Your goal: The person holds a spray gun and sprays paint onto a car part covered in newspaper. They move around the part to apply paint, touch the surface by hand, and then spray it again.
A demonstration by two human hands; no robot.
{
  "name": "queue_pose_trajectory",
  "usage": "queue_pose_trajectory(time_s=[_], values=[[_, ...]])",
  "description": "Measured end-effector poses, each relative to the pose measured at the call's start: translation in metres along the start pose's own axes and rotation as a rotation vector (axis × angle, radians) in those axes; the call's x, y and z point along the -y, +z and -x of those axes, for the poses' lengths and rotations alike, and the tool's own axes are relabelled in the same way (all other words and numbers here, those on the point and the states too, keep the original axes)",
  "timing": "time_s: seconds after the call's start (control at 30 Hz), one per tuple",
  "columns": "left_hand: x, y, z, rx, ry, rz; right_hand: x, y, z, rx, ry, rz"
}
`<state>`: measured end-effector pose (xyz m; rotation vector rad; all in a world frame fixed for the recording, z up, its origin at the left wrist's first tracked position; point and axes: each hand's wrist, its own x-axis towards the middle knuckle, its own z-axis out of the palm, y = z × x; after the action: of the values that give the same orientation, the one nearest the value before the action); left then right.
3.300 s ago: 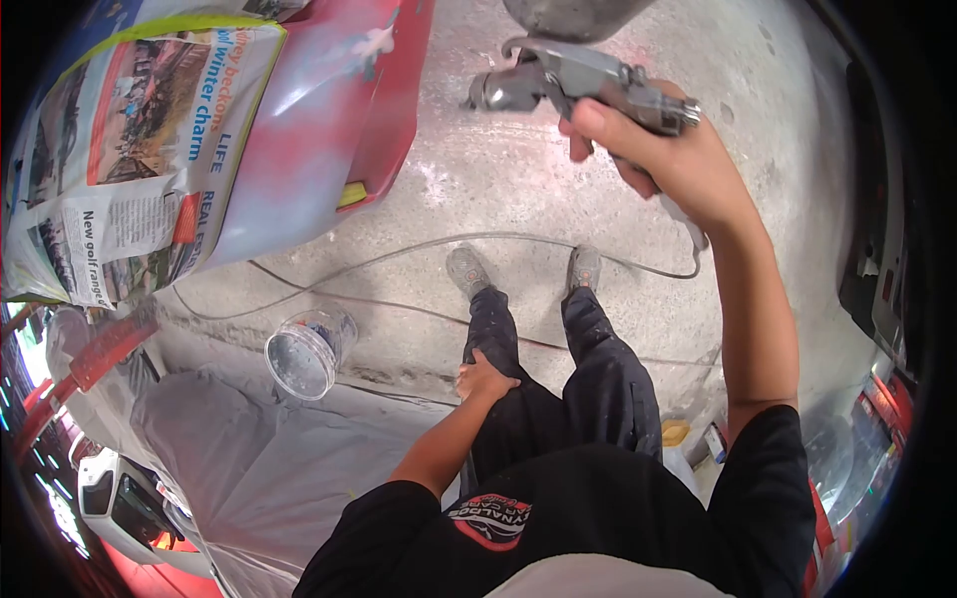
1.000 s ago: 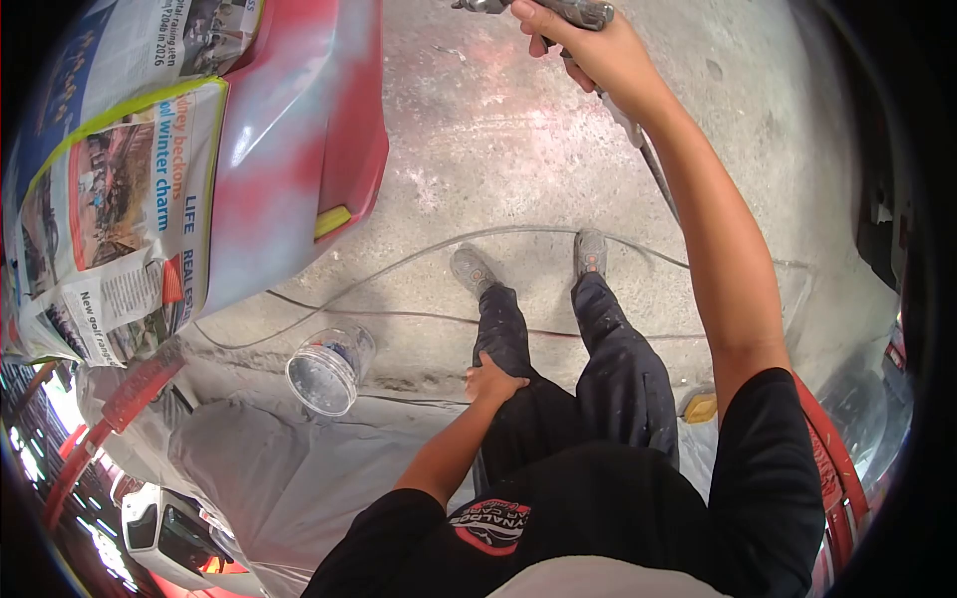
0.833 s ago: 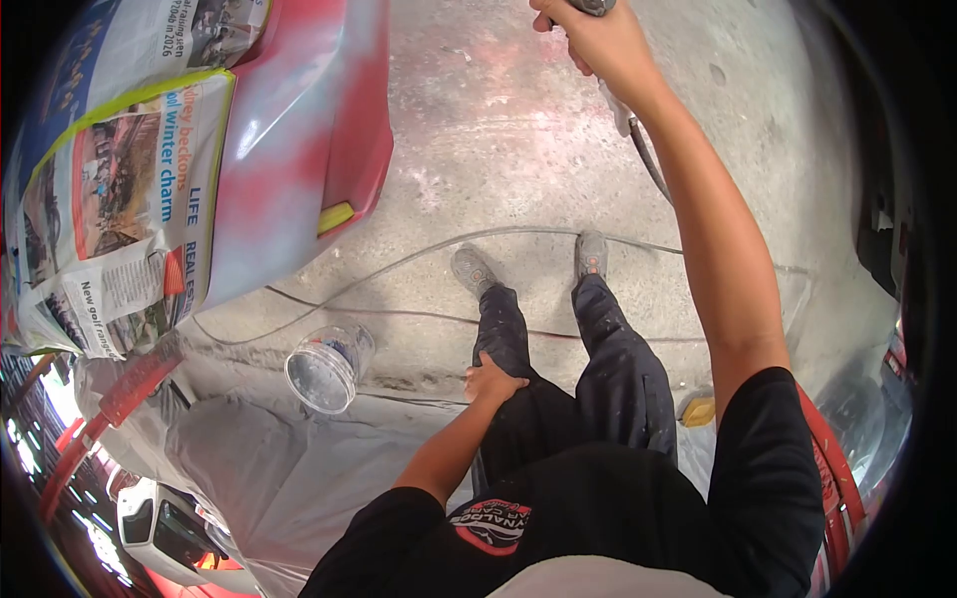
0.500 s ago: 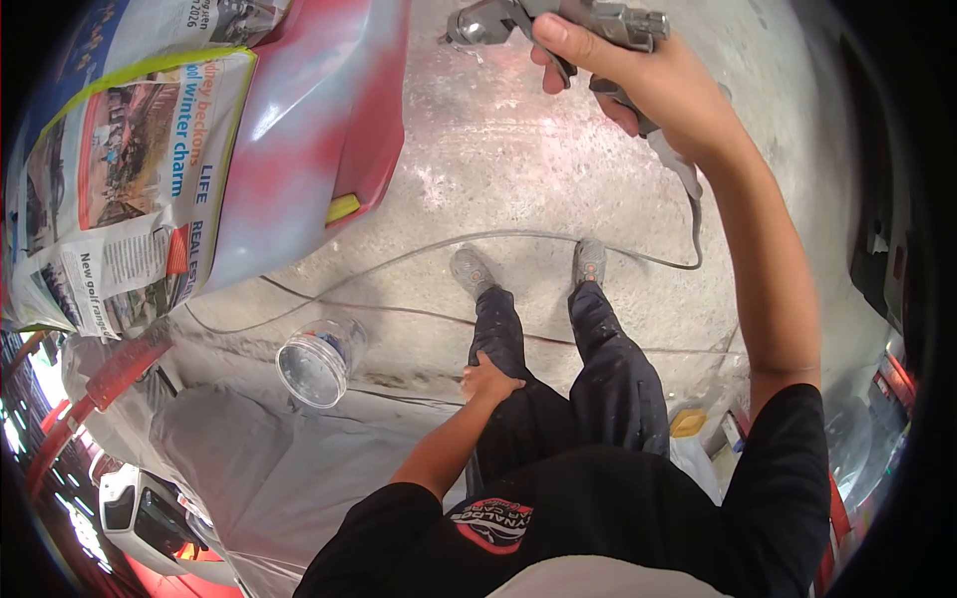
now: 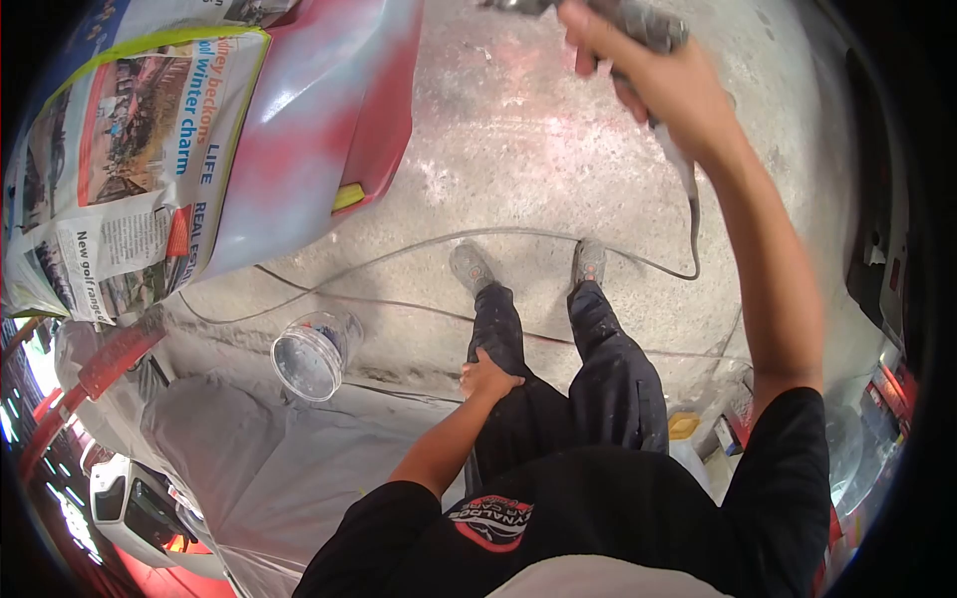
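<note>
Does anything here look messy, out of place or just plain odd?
A clear plastic cup lies tipped on its side on the grey sheet, its mouth facing the camera. Nothing seems spilled from it. A thin hose trails loose across the concrete floor by the person's shoes, and red overspray stains the floor near the car panel.

A single head-worn camera looks steeply down the person's own body through a fisheye lens, its round view ringed in black; the black-shirted chest fills the near bottom edge; the grey paint-speckled concrete floor lies far below; no second view shares anything.
</note>
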<state>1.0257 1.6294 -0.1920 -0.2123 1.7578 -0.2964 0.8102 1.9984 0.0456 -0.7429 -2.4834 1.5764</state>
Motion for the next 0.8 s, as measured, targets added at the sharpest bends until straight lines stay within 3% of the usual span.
queue_pose_trajectory(time_s=[0.2, 0.3, 0.47, 0.57, 0.8], values=[[-0.001, -0.002, 0.003, 0.007, 0.014, -0.008, -0.027, 0.013, 0.063, 0.270, -0.025, -0.207], [-0.002, 0.001, 0.001, 0.007, 0.018, -0.013, -0.029, 0.013, 0.071, 0.318, 0.096, -0.228], [-0.004, 0.008, 0.001, -0.025, 0.009, -0.032, -0.051, 0.029, 0.061, 0.017, 0.138, -0.273], [-0.007, 0.011, 0.003, -0.015, -0.010, -0.044, -0.060, 0.032, 0.060, -0.014, 0.179, -0.277], [-0.015, 0.024, 0.006, 0.004, -0.013, 0.018, -0.064, 0.024, 0.096, 0.325, 0.156, -0.405]])
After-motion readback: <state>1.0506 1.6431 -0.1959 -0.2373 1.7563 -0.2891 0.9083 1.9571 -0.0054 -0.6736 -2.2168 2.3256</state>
